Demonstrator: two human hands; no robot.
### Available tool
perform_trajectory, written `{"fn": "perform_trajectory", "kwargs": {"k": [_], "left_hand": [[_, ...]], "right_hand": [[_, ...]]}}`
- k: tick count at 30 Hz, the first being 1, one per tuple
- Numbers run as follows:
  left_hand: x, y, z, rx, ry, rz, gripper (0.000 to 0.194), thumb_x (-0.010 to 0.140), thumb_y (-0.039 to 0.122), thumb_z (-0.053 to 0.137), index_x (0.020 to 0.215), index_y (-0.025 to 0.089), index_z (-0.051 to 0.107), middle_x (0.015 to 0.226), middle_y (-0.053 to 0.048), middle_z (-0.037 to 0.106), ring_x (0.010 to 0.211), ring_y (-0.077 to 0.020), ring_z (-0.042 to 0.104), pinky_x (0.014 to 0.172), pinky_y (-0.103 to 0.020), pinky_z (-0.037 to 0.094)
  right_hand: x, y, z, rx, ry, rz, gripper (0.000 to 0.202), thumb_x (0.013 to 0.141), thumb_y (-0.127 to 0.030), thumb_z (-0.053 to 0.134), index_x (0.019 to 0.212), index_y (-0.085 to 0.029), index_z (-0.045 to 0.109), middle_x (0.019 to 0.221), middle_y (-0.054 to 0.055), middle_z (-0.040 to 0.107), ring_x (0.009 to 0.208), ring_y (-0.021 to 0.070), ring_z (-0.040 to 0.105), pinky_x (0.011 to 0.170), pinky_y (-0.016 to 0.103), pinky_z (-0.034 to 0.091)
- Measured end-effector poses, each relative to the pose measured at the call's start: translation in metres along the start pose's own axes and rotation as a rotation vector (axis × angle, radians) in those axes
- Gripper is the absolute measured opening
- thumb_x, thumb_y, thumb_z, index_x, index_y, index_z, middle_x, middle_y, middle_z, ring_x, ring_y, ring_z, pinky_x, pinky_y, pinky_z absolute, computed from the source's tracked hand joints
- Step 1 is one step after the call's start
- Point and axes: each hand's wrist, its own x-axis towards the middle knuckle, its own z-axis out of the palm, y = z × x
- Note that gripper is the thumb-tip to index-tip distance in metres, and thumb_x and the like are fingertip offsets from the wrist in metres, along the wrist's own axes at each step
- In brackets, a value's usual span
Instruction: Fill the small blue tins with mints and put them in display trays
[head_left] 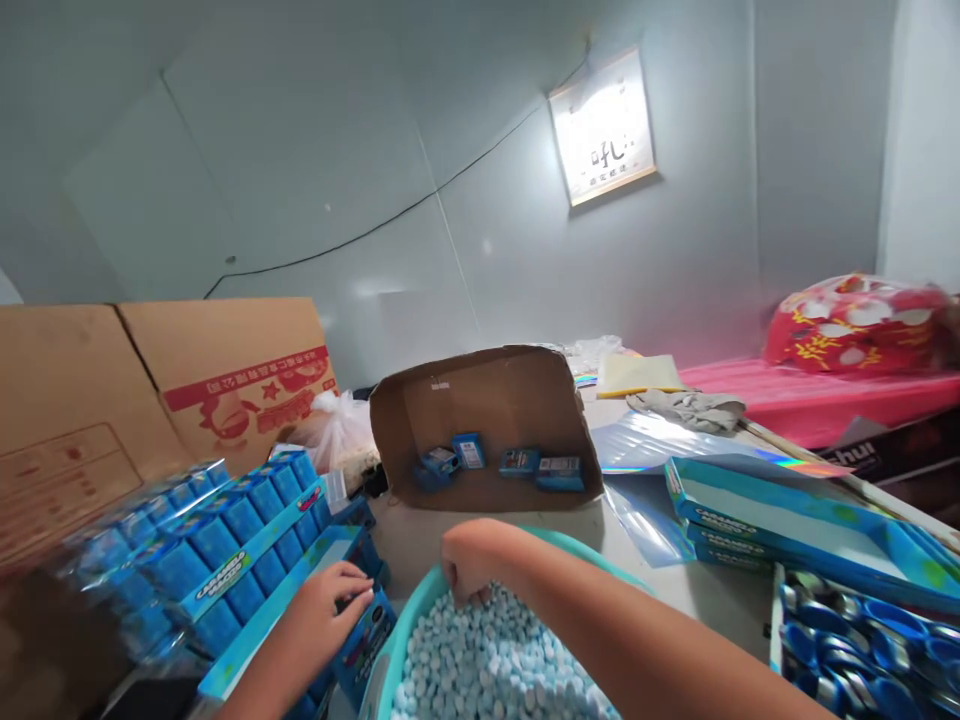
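1. Small, rounded candies, pale blue and white with a matte, chalky look, fill a turquoise basin at bottom center.
2. The right hand reaches into the basin at its far side, wrist bent, fingertips down among the candies; whether they pinch any cannot be told.
3. The left hand is beside the basin, its fingers curled narrowly at the top of a blue candy box; whether they grip it is unclear.
4. The right forearm crosses over the basin, hiding part of the candies.
5. Just behind the basin, a brown carton lies open toward the viewer, with several small blue packets inside.
6. On the left, filled blue display trays lettered "CARAMELO" stand before a large cardboard box.
7. On the right are stacked blue trays, clear plastic sheets and a gray glove.
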Motion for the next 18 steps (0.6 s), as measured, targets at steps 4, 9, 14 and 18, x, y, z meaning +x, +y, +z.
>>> {"fn": "perform_trajectory", "kwargs": {"k": [4, 9, 14, 18], "left_hand": [[-0.005, -0.004, -0.005, 0.120, 0.088, -0.005, 0.036, 0.086, 0.043, 0.054, 0.099, 0.024, 0.082, 0.105, -0.012, 0.071, 0.095, -0.0273, 0.071, 0.085, -0.038, 0.059], [-0.032, 0.042, 0.014, 0.179, 0.101, 0.092, 0.036, 0.093, 0.035, 0.049, 0.117, 0.031, 0.075, 0.115, -0.009, 0.068, 0.100, -0.0242, 0.069, 0.089, -0.036, 0.057], [-0.062, 0.080, 0.100, 0.196, -0.301, 0.346, 0.028, 0.075, 0.027, 0.076, 0.101, 0.035, 0.078, 0.096, -0.005, 0.072, 0.086, -0.0221, 0.067, 0.066, -0.025, 0.049], [-0.071, 0.086, 0.128, 0.121, -0.296, 0.377, 0.020, 0.074, 0.033, 0.079, 0.094, 0.033, 0.079, 0.082, -0.003, 0.069, 0.079, -0.0196, 0.064, 0.063, -0.025, 0.042]], "right_hand": [[-0.004, 0.002, -0.001, 0.023, 0.033, -0.006, 0.028, 0.071, -0.034, 0.079, 0.056, -0.018, 0.061, 0.056, -0.006, 0.063, 0.077, 0.0192, 0.072, 0.067, 0.024, 0.052], [-0.004, 0.001, 0.002, -0.015, 0.028, -0.009, 0.012, 0.069, -0.024, 0.075, 0.067, -0.016, 0.067, 0.062, -0.004, 0.065, 0.072, 0.0166, 0.070, 0.063, 0.021, 0.050], [-0.005, -0.006, 0.006, -0.182, 0.128, 0.006, 0.013, 0.070, -0.024, 0.072, 0.079, -0.015, 0.074, 0.073, 0.003, 0.071, 0.076, 0.0217, 0.068, 0.068, 0.028, 0.050], [-0.008, -0.010, 0.009, -0.253, 0.169, 0.011, 0.017, 0.073, -0.027, 0.072, 0.085, -0.017, 0.077, 0.082, 0.006, 0.074, 0.080, 0.0230, 0.067, 0.070, 0.029, 0.048]]}}
